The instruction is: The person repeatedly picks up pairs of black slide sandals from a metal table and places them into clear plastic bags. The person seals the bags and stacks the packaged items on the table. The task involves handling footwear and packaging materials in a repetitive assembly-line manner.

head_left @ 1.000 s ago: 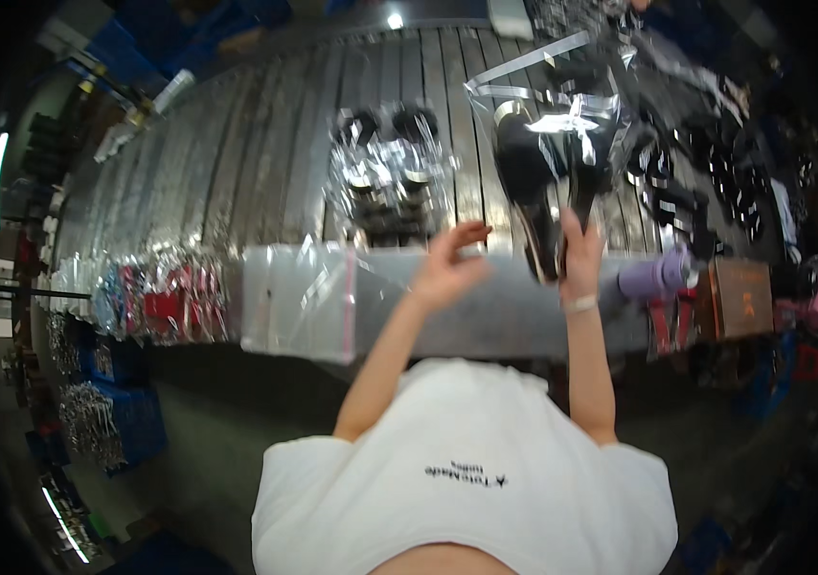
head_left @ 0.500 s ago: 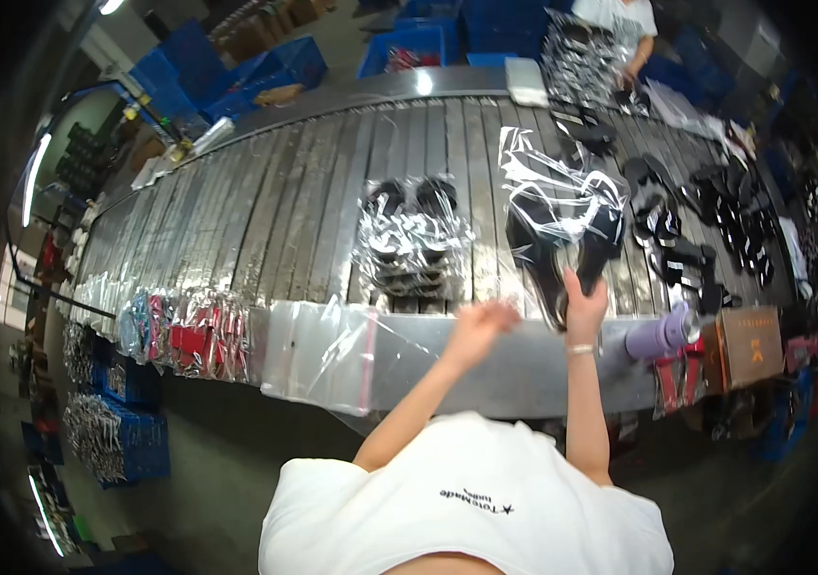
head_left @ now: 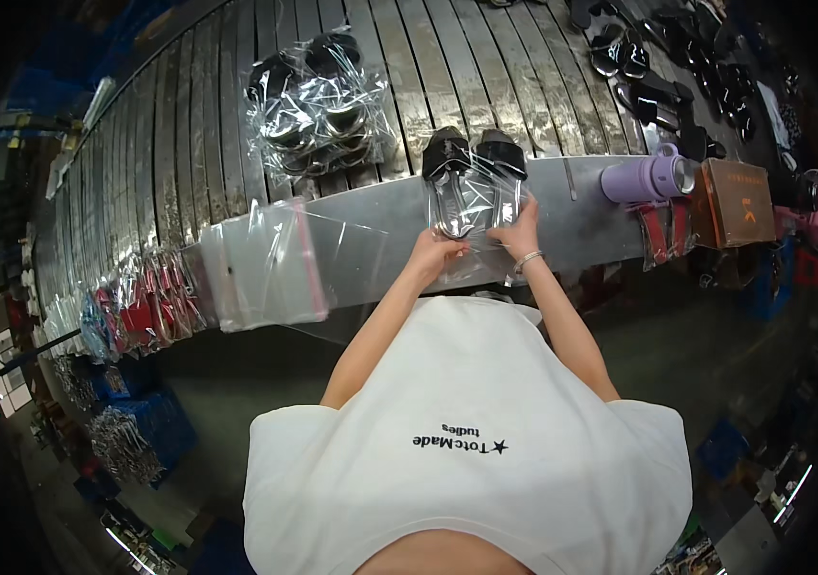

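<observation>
2 blk sandals [head_left: 501, 155], near ends prob. touching fingers [head_left: 447, 247]

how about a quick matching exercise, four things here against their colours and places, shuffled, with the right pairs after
1. bottle
2. box
3. flat bags
4. sandals

A. clear, left of both hands
B. black straps, nearest the left hand and right hand
C. brown, just right of something purple
D. purple, just left of something brown

Pairs: 1-D, 2-C, 3-A, 4-B
</observation>
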Action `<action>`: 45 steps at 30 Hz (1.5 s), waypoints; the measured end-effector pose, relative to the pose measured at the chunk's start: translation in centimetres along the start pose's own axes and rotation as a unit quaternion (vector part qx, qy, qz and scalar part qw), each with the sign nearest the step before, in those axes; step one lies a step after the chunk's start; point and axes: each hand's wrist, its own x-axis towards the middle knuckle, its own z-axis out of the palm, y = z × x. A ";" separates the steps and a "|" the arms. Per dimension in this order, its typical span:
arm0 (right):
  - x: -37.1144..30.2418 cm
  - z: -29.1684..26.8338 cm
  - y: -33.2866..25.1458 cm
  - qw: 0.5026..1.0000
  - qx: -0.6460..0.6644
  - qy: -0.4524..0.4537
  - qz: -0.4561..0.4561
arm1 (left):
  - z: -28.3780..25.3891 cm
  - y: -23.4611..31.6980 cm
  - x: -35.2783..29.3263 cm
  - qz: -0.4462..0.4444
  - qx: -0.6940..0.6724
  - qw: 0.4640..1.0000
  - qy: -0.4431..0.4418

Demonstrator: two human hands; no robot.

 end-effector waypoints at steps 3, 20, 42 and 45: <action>0.5 1.0 -1.0 0.996 -0.021 0.016 -0.089 | 0.7 -1.2 2.0 0.102 0.229 0.959 0.131; -9.6 -4.9 -3.3 0.843 -0.309 -0.347 -0.271 | -3.0 0.0 -6.1 -0.001 0.056 0.991 0.119; 1.2 -1.7 3.3 0.876 0.241 -0.305 0.286 | -7.0 5.7 2.3 -0.101 0.096 0.990 -0.001; 1.9 -4.7 -7.6 0.983 -0.079 -0.114 -0.122 | -0.6 14.6 -0.9 0.124 0.507 0.838 0.162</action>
